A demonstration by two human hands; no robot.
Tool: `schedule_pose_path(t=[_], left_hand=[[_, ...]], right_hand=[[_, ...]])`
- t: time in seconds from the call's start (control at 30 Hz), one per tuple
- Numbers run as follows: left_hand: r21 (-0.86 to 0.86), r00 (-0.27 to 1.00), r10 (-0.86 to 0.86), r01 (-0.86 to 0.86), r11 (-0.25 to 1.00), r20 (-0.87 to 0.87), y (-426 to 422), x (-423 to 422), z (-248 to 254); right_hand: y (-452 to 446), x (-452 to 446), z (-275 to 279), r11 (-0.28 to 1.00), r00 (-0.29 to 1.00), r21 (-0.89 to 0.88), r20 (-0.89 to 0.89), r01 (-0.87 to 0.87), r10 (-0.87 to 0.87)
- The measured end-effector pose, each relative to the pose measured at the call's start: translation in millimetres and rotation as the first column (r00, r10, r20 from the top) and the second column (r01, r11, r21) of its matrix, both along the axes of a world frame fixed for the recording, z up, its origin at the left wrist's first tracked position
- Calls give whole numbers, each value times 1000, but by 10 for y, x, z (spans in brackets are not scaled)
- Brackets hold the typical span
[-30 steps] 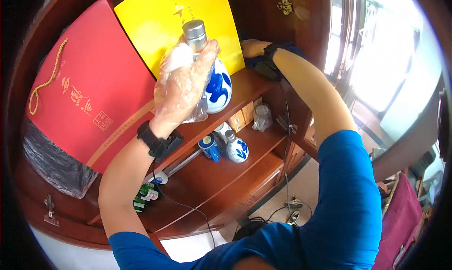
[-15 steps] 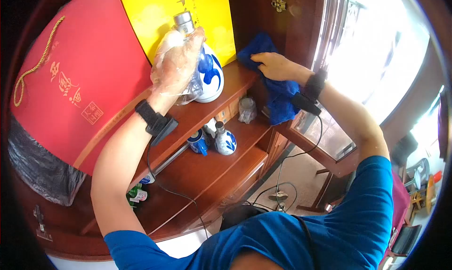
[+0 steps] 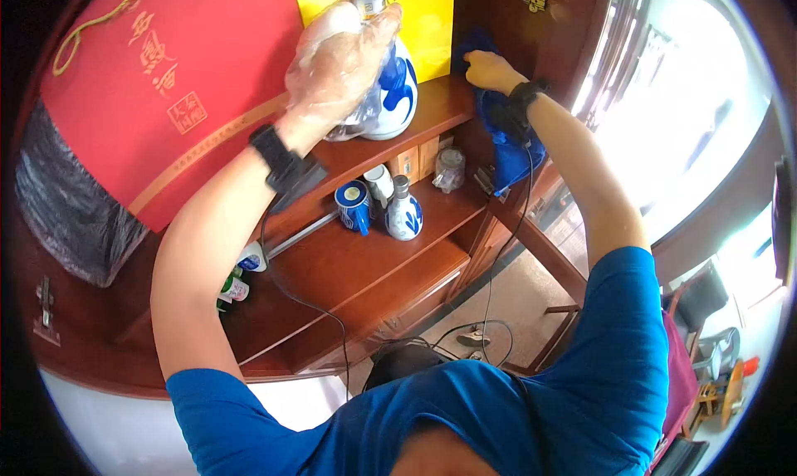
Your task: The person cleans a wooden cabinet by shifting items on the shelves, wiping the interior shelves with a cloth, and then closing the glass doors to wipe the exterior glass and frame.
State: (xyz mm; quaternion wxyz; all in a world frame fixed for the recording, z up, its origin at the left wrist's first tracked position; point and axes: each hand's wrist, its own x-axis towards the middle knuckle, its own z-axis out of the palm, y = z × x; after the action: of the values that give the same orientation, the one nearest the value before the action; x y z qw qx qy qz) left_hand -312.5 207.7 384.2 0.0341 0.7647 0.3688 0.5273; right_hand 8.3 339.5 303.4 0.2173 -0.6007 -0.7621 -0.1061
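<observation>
since half a second before, the right hand (image 3: 496,72) had moved deeper toward the back corner of the shelf, taking the upper part of the blue cloth (image 3: 513,151) with it, and the view had dipped, so that the cap of the bottle (image 3: 400,92) met the top edge. that blue-and-white bottle stood about upright over the upper shelf (image 3: 442,104), in front of the yellow bag (image 3: 433,29); whether its base touched the wood could not be told. the left hand (image 3: 344,65), with crinkled clear plastic (image 3: 363,119) around it, was closed about the bottle just below the cap. the right hand lay on the cloth, which hung down past the shelf edge; how far its fingers were closed could not be told. to the left of the bottle leaned the red bag (image 3: 212,57) with a gold cord (image 3: 76,38), and beyond it sat something in black plastic (image 3: 70,198). on the lower shelf (image 3: 452,220) a blue mug (image 3: 353,216), a white cup (image 3: 379,184) and a smaller blue-and-white flask (image 3: 404,219) stood close together, with a clear jar (image 3: 449,170) behind them, near an orange-brown box (image 3: 407,162).
</observation>
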Motion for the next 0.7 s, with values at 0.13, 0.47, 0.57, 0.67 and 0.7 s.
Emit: schedule_pose_path(t=[0.13, 0.47, 0.57, 0.67, 0.7], left_hand=[[-147, 994, 89, -80, 986, 57, -851, -248, 115], [-328, 857, -337, 471, 819, 390, -2031, -914, -814], [-482, 930, -231, 348, 804, 287, -1951, -1118, -1542], [-759, 983, -61, 174, 627, 175, -1768, -1260, -2121], [-519, 970, -142, 20, 854, -196, -1513, -1448, -2689]], right_hand=[[-299, -248, 79, 995, 996, -65, 41, 78, -76], [-602, -806, 47, 979, 928, 3, 319, -203, 192], [-566, -996, -149, 960, 875, -1, 411, -280, 256], [-893, -1430, -37, 855, 792, 25, 393, -517, 468], [-1020, -1569, -16, 864, 825, 12, 306, -503, 475]])
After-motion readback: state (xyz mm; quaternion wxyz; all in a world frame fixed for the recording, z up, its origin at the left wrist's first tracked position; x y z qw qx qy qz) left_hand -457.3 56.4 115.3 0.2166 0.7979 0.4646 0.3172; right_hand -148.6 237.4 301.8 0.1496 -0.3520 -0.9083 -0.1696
